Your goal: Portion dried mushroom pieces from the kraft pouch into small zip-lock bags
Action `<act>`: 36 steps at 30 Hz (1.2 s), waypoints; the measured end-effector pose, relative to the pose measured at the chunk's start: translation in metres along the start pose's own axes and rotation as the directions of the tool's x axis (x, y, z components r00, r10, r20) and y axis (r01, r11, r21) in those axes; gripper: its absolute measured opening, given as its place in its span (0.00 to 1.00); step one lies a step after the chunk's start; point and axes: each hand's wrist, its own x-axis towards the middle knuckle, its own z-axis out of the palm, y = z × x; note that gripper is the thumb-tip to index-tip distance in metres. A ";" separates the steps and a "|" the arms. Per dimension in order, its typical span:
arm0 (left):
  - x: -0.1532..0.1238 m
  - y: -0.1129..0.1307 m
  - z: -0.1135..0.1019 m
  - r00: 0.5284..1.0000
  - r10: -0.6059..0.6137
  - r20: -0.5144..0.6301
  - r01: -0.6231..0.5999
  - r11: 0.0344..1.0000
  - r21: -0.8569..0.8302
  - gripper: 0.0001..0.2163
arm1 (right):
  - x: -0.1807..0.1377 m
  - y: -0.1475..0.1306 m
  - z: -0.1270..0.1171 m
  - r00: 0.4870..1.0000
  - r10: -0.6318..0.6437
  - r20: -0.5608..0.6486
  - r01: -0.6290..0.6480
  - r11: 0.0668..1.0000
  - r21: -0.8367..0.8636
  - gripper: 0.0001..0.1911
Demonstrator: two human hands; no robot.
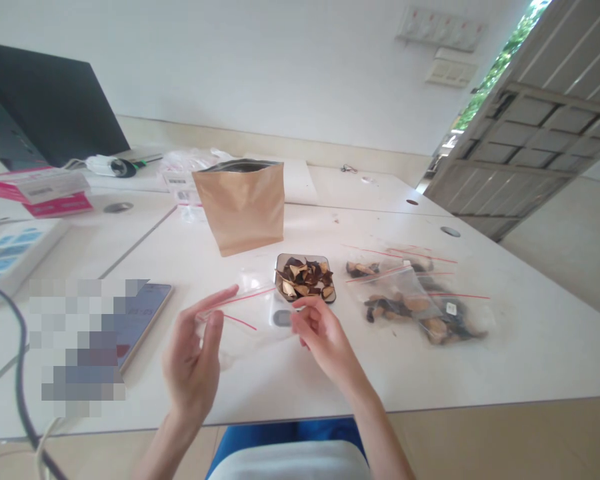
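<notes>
My left hand (195, 353) and my right hand (320, 333) both pinch the red-striped mouth of an empty clear zip bag (250, 310), holding it stretched between them just above the white table (530, 333). Right behind the bag stands a small scale (283, 318) with a dark tray (306, 278) of brown dried pieces on it. A brown paper pouch (241, 205) stands upright and open behind the tray.
Several filled zip bags (415, 300) of dried pieces lie to the right. A phone (143, 313) lies at the left, near a dark cable (20, 393). A laptop (40, 107), pink boxes (40, 190) and plastic wrapping (185, 167) sit at the far left. The table's front edge runs close to my body.
</notes>
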 end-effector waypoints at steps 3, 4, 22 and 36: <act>0.010 -0.004 0.011 1.000 0.025 0.006 -0.025 0.999 -0.041 0.10 | -0.007 -0.001 -0.025 0.999 -0.009 -0.035 0.004 0.993 -0.116 0.18; 0.013 -0.007 0.015 0.999 0.041 -0.015 -0.042 0.998 -0.057 0.11 | -0.008 -0.001 -0.033 0.995 -0.030 -0.096 0.014 0.986 -0.168 0.18; 0.052 -0.066 0.079 0.962 -0.177 -0.208 0.171 0.984 -0.043 0.16 | 0.024 0.010 -0.075 0.893 -0.439 0.100 0.322 0.466 -0.824 0.09; 0.045 -0.070 0.076 0.976 -0.127 -0.177 0.126 0.992 -0.016 0.16 | 0.039 0.008 -0.061 0.876 -0.441 0.194 0.345 0.293 -0.892 0.06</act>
